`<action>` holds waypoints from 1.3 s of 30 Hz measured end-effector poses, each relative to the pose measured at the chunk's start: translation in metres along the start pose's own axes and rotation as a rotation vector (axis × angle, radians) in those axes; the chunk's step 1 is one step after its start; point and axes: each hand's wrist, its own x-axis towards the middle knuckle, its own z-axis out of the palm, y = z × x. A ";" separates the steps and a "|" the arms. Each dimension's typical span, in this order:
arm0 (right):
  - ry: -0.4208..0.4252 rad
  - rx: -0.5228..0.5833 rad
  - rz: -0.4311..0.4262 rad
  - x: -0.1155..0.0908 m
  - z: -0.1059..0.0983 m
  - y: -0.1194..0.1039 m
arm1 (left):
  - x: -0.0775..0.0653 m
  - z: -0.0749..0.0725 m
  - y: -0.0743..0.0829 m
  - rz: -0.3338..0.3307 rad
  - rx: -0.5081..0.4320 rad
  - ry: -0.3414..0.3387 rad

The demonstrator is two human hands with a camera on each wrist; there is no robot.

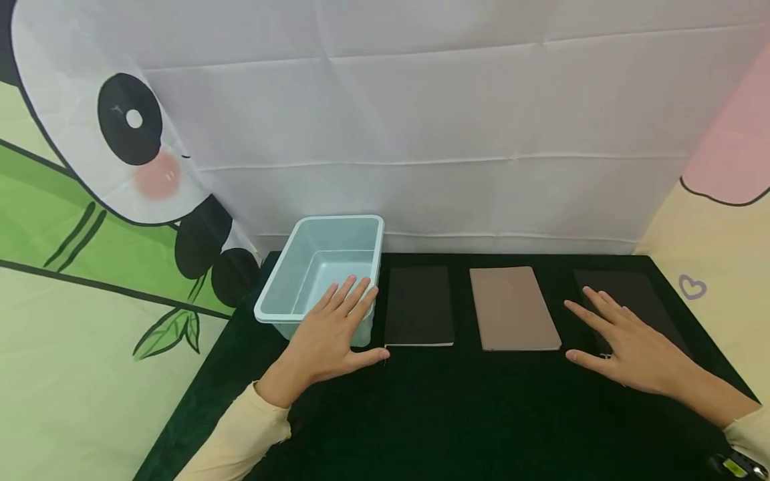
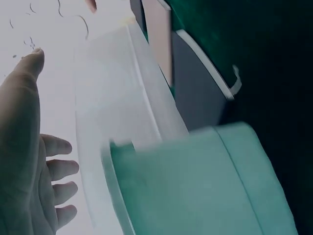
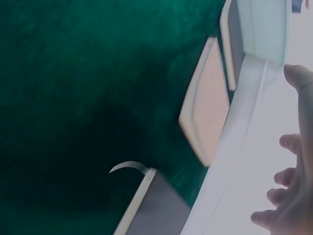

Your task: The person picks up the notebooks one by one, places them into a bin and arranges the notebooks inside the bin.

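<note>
My left hand [image 1: 331, 334], fingers spread, is held over the front right corner of a light blue plastic bin [image 1: 295, 267] in the head view. Nothing is in its grasp. On the other side, my right hand [image 1: 637, 344] hovers with spread fingers over a black notebook [image 1: 631, 294], hiding part of it. Between the hands lie another black notebook [image 1: 419, 304], right beside the bin, and a pinkish-tan notebook [image 1: 514, 307]. In the right wrist view a ribbon bookmark [image 3: 128, 165] curls out from the black notebook [image 3: 159, 208] nearest that hand.
A dark green cloth [image 1: 481, 414] covers the table under the bin and notebooks. Behind it hangs a white backdrop [image 1: 451, 133], with a printed panda and bamboo at the left. A cream-coloured printed sheet [image 1: 722, 321] stands along the right edge.
</note>
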 end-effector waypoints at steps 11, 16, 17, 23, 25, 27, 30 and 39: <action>-0.003 -0.045 0.091 -0.030 0.013 0.052 | -0.050 0.004 -0.057 -0.133 0.002 0.016; -0.033 -0.047 0.170 -0.043 0.022 0.070 | -0.064 0.011 -0.073 -0.169 0.021 0.034; -0.029 -0.046 0.177 -0.045 0.024 0.073 | -0.066 0.012 -0.076 -0.173 0.024 0.036; -0.023 -0.070 0.219 -0.056 0.035 0.089 | -0.079 0.017 -0.084 -0.188 0.029 0.057; -0.014 -0.073 0.231 -0.059 0.036 0.093 | -0.083 0.018 -0.087 -0.193 0.029 0.075; -0.013 -0.077 0.241 -0.060 0.037 0.097 | -0.087 0.020 -0.089 -0.198 0.031 0.092; -0.023 -0.090 0.271 -0.061 0.037 0.100 | -0.091 0.021 -0.093 -0.211 0.020 0.107; -0.027 -0.104 0.332 -0.064 0.038 0.106 | -0.095 0.026 -0.098 -0.242 -0.050 0.117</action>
